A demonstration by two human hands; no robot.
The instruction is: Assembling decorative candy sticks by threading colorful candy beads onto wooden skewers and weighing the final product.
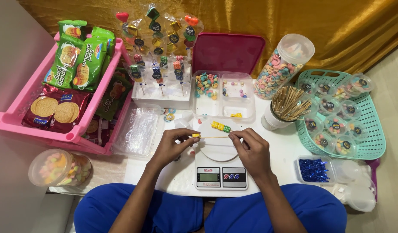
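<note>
Both hands' fingers pinch a skewer (212, 137); the divided tray (223, 113) holds candies, the cup (270, 122) sticks.

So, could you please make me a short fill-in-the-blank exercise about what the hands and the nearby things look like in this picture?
1. The left hand pinches a small ____ candy cube on the thin wooden skewer.
2. The right hand grips the skewer's other ____.
3. Both hands are above the white digital kitchen scale, whose round platform carries a short row of yellow and ____ candy cubes.

Missing words: yellow; end; green
</note>
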